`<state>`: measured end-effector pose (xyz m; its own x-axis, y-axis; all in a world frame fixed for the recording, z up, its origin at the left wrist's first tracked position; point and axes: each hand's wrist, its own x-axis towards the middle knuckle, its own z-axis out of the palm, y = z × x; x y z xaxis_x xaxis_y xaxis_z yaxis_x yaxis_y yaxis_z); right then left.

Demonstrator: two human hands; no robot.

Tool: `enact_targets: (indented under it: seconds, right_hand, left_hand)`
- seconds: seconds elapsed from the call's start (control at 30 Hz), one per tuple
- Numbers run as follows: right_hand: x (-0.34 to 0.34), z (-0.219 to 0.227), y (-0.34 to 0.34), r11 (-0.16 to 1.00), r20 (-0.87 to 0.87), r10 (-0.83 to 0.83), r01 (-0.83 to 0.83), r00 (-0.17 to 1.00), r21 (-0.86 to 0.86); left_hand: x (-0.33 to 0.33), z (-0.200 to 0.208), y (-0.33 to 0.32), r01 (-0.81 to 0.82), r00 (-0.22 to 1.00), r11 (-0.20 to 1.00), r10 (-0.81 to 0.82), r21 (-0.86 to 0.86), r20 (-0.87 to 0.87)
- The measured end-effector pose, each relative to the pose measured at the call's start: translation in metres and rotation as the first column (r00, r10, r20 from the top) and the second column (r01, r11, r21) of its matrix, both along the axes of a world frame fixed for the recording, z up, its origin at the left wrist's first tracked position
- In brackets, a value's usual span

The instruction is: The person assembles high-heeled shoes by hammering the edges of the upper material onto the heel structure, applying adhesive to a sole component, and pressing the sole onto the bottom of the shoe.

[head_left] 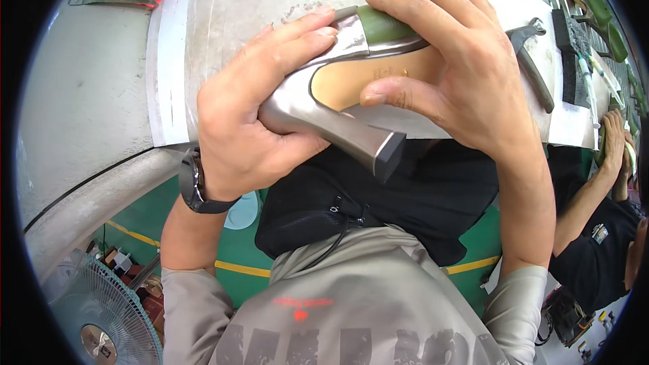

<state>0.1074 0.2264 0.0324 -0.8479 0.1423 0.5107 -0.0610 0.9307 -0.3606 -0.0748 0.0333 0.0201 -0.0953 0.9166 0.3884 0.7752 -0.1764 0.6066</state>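
Note:
Between my two hands is a high-heeled shoe, turned so that its tan sole faces up. A green band crosses its upper, the rest of the visible upper and heel is shiny metallic grey, and the heel tip is black. My left hand, with a dark watch on the wrist, wraps round the heel end, its fingertips on the grey part. My right hand closes over the toe end, thumb on the sole and fingers over the green side. The toe is hidden under that hand.
The shoe is over a pale worktable. A hammer lies to the right, beside a black block and thin brush-like sticks. Green shoe parts stand farther right, near a co-worker's hands. A fan stands lower left.

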Motion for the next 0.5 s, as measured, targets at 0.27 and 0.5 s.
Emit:
enact_targets:
  seconds: [0.27, 0.5]
  right_hand:
    - [0.006, 0.001, -0.001, 1.000, 0.098, -0.005, 0.007, 0.995, -0.022]
    - [0.015, -0.008, 0.023, 0.983, 0.052, 0.184, -0.184, 0.982, -0.018]
  left_hand:
    - [0.022, -0.020, -0.008, -0.068, 0.985, 0.993, 0.083, 0.100, -0.150]
    - [0.016, -0.012, 0.010, 0.028, 0.919, 0.988, 0.035, -0.153, 0.393]
